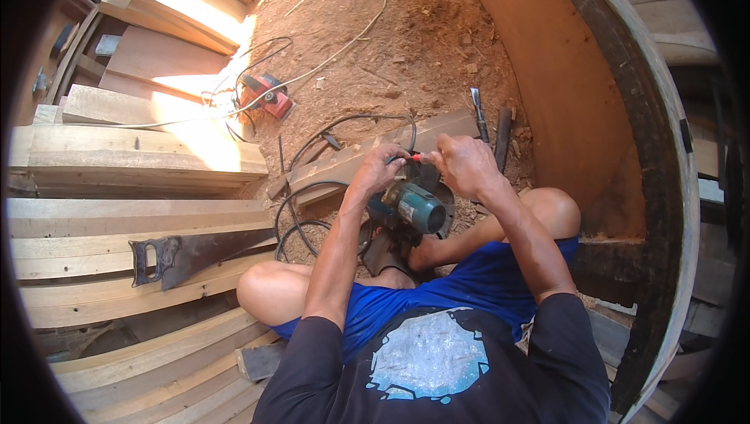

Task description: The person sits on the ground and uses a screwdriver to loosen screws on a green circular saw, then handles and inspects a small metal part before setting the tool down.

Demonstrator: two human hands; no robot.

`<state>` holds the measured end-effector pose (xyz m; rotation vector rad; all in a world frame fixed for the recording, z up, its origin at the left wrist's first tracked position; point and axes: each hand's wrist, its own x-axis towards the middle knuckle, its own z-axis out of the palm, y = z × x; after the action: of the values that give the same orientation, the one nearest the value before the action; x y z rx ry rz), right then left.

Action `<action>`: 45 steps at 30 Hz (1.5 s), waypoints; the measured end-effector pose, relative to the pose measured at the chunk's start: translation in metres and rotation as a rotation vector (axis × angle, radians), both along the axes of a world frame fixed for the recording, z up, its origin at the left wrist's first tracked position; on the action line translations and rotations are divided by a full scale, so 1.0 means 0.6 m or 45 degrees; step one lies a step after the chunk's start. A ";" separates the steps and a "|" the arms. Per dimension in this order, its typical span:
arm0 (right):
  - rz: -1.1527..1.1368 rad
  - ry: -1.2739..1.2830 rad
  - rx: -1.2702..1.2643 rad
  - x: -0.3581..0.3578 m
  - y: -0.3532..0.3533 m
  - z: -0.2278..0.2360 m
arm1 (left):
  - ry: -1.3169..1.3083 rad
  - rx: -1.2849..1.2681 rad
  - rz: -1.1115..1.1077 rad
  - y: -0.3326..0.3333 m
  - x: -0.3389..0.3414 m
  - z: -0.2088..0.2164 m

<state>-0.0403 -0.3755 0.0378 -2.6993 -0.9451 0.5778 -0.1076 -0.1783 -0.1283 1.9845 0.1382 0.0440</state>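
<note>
Between my bent legs stands a corded power tool [422,207] with a teal motor housing and dark metal parts. Over its far side, my left hand [378,168] is closed with its fingertips pinched together; what they hold is too small to make out. My right hand [469,168] is wrapped in a fist around a slim tool with a red end [420,158], which points toward my left fingertips. Most of that slim tool is hidden in the fist. Just beyond my right hand lies a chisel [479,115], its wide metal blade facing away.
Stacked planks [141,151] line the left side, with a handsaw [195,256] lying on them. A red power planer [267,96] rests on the chip-strewn floor [414,41]. Black cable [291,205] loops beside my left arm. A curved wooden panel [562,80] rises at right.
</note>
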 end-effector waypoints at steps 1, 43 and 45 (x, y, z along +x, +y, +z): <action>0.001 0.000 0.000 0.000 -0.004 -0.013 | 0.005 -0.015 0.030 0.000 -0.001 0.000; -0.042 0.209 -0.059 -0.010 -0.006 0.025 | -0.094 0.137 0.219 -0.008 -0.012 0.002; 0.138 0.055 0.205 -0.011 -0.023 -0.008 | -0.084 0.110 0.202 -0.007 -0.010 -0.002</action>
<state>-0.0468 -0.3894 0.0330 -2.4965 -1.0822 0.5527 -0.1138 -0.1823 -0.1295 2.0522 0.2548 0.2209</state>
